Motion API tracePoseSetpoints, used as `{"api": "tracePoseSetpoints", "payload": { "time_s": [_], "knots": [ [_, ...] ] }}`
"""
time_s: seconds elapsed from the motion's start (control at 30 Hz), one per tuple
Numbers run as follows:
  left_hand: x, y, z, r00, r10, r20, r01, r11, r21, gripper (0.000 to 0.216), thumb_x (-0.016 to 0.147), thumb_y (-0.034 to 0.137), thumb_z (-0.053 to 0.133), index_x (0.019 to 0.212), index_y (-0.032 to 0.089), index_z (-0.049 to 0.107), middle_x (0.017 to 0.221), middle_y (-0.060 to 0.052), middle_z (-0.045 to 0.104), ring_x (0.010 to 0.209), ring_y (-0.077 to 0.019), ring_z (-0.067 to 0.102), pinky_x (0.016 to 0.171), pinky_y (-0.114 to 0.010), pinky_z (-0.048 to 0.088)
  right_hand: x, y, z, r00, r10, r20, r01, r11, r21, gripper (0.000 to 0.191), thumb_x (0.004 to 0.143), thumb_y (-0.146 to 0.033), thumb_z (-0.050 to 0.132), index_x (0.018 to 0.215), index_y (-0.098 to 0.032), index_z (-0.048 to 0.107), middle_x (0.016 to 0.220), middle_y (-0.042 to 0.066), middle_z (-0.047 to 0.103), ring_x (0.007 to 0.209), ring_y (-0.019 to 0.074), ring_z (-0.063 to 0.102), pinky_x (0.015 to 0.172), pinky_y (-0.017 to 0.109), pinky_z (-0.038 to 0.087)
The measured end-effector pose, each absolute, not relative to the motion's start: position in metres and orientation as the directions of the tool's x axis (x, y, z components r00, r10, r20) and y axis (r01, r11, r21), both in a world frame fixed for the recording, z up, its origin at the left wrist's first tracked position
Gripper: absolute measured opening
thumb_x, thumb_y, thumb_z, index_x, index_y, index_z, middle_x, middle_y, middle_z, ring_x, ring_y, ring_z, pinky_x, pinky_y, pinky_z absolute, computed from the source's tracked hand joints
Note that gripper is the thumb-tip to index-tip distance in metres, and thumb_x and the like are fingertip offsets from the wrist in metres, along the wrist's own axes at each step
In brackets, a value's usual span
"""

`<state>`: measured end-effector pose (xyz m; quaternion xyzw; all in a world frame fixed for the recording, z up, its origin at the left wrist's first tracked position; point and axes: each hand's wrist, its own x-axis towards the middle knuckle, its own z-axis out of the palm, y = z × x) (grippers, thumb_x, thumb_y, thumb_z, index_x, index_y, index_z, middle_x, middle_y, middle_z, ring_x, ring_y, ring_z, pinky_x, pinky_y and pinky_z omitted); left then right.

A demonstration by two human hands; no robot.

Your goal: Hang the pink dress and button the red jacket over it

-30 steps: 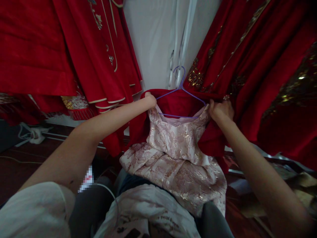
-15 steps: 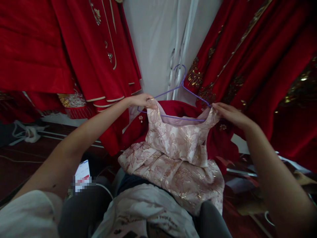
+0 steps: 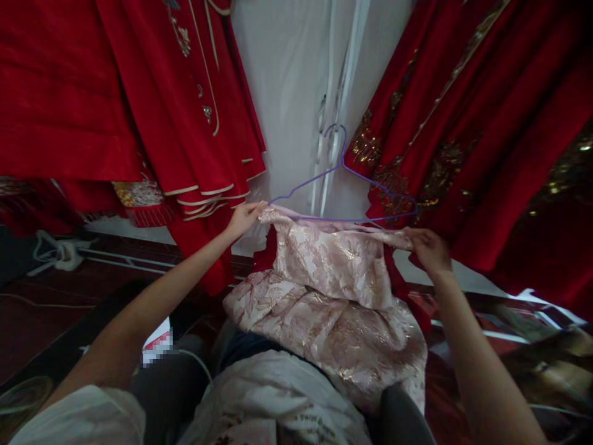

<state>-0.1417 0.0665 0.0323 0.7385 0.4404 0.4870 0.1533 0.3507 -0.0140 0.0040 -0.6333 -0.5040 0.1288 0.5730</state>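
Observation:
A pale pink brocade dress (image 3: 333, 278) with gold flower pattern hangs from a thin purple wire hanger (image 3: 343, 185) in front of me, its skirt spilling onto my lap. My left hand (image 3: 243, 217) pinches the dress's left shoulder at the hanger's left end. Over at the hanger's right end my right hand (image 3: 428, 247) is closed on the right shoulder of the dress. A red garment (image 3: 269, 250) shows just behind the pink dress, mostly hidden.
Red embroidered robes (image 3: 139, 93) hang at the left, and further red robes (image 3: 486, 123) hang at the right. A white garment bag (image 3: 296, 80) hangs between them. Cables (image 3: 55, 253) lie on the dark floor at left. A phone (image 3: 155, 343) rests by my left knee.
The red garment that was draped on the hanger behind the pink dress has dropped away. Both hands moved outward and lower, stretching the pink dress's shoulders along the hanger.

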Motion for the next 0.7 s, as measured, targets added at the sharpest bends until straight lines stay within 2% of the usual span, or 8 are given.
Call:
{"api": "tracePoseSetpoints", "payload": {
  "time_s": [0.1,0.17,0.27,0.4,0.47,0.53,0.6,0.7],
  "knots": [
    [-0.147,0.04,-0.001,0.167,0.819,0.548,0.653,-0.509,0.561,0.055,0.091,0.057,0.04,0.076,0.013,0.069,0.057,0.0,0.058,0.054,-0.0114,0.05,0.052,-0.022,0.036,0.346,-0.025,-0.02,0.414,0.832,0.37,0.462,0.158,-0.873,0.031,0.071,-0.049,0.067,0.083,-0.02,0.07,0.08,0.006,0.073,0.075,0.0236,0.066,0.065,0.034,0.052],
    [-0.138,0.025,-0.006,0.188,0.756,0.627,0.723,-0.538,0.433,0.048,0.094,0.049,0.04,0.076,0.014,0.067,0.058,0.0,0.057,0.054,-0.0113,0.051,0.055,-0.022,0.038,0.335,-0.029,-0.02,0.403,0.828,0.391,0.448,0.195,-0.873,0.034,0.071,-0.053,0.068,0.086,-0.023,0.071,0.082,0.004,0.073,0.076,0.0226,0.066,0.067,0.034,0.052],
    [-0.1,0.013,0.011,0.338,0.531,0.777,0.679,-0.709,0.188,0.035,0.096,0.04,0.042,0.09,0.016,0.067,0.081,-0.006,0.067,0.077,-0.015,0.061,0.074,-0.026,0.047,0.309,-0.029,-0.001,0.395,0.779,0.487,0.46,0.291,-0.839,0.032,0.076,-0.054,0.064,0.091,-0.027,0.071,0.091,0.001,0.071,0.085,0.0215,0.065,0.077,0.034,0.051],
    [-0.024,0.02,0.043,0.636,0.336,0.695,0.484,-0.875,-0.019,0.03,0.096,0.035,0.043,0.097,0.018,0.067,0.108,-0.009,0.066,0.106,-0.0183,0.058,0.096,-0.035,0.045,0.27,-0.032,0.028,0.27,0.77,0.579,0.394,0.46,-0.796,0.028,0.08,-0.051,0.062,0.089,-0.025,0.068,0.088,0.001,0.069,0.084,0.019,0.063,0.08,0.032,0.049],
    [0.004,0.028,0.048,0.663,0.342,0.665,0.496,-0.867,-0.048,0.03,0.094,0.037,0.046,0.09,0.019,0.07,0.131,-0.01,0.056,0.128,-0.024,0.045,0.111,-0.048,0.03,0.262,-0.038,0.032,0.276,0.749,0.602,0.372,0.495,-0.785,0.027,0.081,-0.049,0.063,0.089,-0.024,0.067,0.086,0.001,0.067,0.081,0.0174,0.062,0.076,0.03,0.049],
    [0.021,0.034,0.04,0.66,0.414,0.627,0.553,-0.833,-0.032,0.03,0.093,0.036,0.049,0.084,0.019,0.071,0.137,-0.011,0.051,0.138,-0.0293,0.032,0.114,-0.058,0.019,0.266,-0.042,0.03,0.316,0.737,0.597,0.357,0.49,-0.795,0.026,0.079,-0.048,0.064,0.088,-0.023,0.067,0.084,0.001,0.066,0.078,0.0161,0.061,0.074,0.028,0.049],
    [0.025,0.035,0.026,0.654,0.472,0.592,0.598,-0.801,-0.021,0.029,0.091,0.036,0.051,0.081,0.019,0.072,0.134,-0.013,0.052,0.141,-0.0321,0.025,0.112,-0.062,0.017,0.28,-0.042,0.023,0.402,0.72,0.565,0.328,0.463,-0.824,0.028,0.077,-0.047,0.066,0.089,-0.022,0.066,0.082,0.0,0.064,0.076,0.0152,0.06,0.071,0.027,0.049],
    [0.019,0.023,0.007,0.637,0.491,0.595,0.619,-0.785,-0.015,0.03,0.092,0.038,0.05,0.087,0.02,0.073,0.129,-0.014,0.054,0.136,-0.0309,0.034,0.11,-0.061,0.021,0.305,-0.034,0.011,0.623,0.646,0.441,0.214,0.402,-0.89,0.032,0.072,-0.047,0.068,0.089,-0.02,0.065,0.084,0.001,0.064,0.077,0.0149,0.06,0.066,0.026,0.05]
  ]
}}
